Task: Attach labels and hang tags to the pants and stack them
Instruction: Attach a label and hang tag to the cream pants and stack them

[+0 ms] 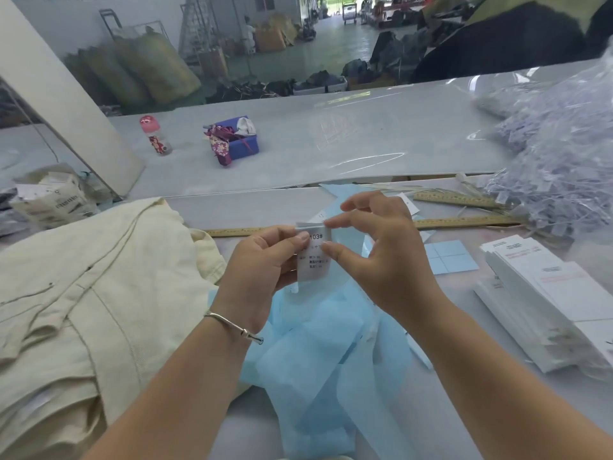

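Label (313,257) upright between hands: left hand (265,260) pinches its left edge, right hand (374,247) pinches top corner; pants (99,277) lie left.

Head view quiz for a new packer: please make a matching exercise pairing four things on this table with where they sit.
Things:
1. pants
2. label
3. hang tags
4. bottle

Places:
A. stacked at the right edge
B. standing far left on the table's far half
C. piled on the left, near side
D. pinched between left hand and right hand, over blue backing strips

Pairs: 1-C, 2-D, 3-A, 4-B
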The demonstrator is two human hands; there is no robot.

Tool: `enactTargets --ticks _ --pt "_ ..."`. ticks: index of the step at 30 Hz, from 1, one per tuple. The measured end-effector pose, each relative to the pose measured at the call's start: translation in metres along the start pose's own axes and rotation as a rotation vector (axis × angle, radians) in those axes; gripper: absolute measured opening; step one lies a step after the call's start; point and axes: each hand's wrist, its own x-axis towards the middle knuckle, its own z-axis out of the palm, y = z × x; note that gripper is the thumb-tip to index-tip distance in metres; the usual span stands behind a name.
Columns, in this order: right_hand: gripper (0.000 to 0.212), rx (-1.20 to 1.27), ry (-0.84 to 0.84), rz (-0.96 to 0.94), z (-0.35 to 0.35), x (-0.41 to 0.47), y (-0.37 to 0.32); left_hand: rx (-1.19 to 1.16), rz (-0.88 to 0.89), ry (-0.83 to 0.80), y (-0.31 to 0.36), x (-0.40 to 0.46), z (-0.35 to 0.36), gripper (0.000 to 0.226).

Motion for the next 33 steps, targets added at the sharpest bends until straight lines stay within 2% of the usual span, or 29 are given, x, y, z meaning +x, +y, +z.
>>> enactTargets --ticks 2,4,7,9,12,16,21,23,25,29,33 --pt "0.023 -0.068 -0.002 -0.018 0.000 0.001 0.000 -0.030 -0.028 -0.005 -0.002 0.000 -0.001 0.004" --pt "0.022 -0.079 -0.001 -0.021 0.000 0.001 0.000 -0.082 -0.066 -0.031 0.000 -0.002 -0.001 0.006" --pt "0.019 -0.054 -0.024 -0.011 -0.002 0.002 0.001 -0.111 -0.127 -0.109 0.005 -0.004 0.002 0.022" --pt "0.016 -0.007 -0.036 -0.011 -0.004 0.001 0.001 -0.121 -0.141 -0.097 0.007 -0.006 0.006 0.026" --pt "0.013 0.134 -0.006 0.000 -0.009 -0.001 -0.001 -0.097 -0.056 -0.059 0.005 -0.007 0.011 0.021" --pt "0.020 0.300 -0.011 0.107 -0.013 0.001 0.000 -0.057 0.064 -0.081 0.000 -0.010 0.012 0.006" --pt "0.004 0.212 -0.061 0.058 -0.016 0.002 0.002 0.108 0.194 -0.071 -0.008 -0.011 0.011 0.009" --pt "0.006 0.230 -0.049 0.070 -0.017 0.002 0.003 0.162 0.215 -0.039 -0.012 -0.011 0.011 0.007" --pt "0.010 0.421 -0.005 0.207 -0.020 0.004 0.003 0.202 0.205 0.007 -0.017 -0.011 0.010 0.007" --pt "0.014 0.985 0.088 0.537 -0.033 0.012 0.004 0.274 0.170 0.107 -0.023 -0.009 0.010 0.014" --pt "0.005 1.291 0.082 0.574 -0.047 0.015 0.004 0.318 0.107 0.206 -0.032 -0.006 0.006 0.014"
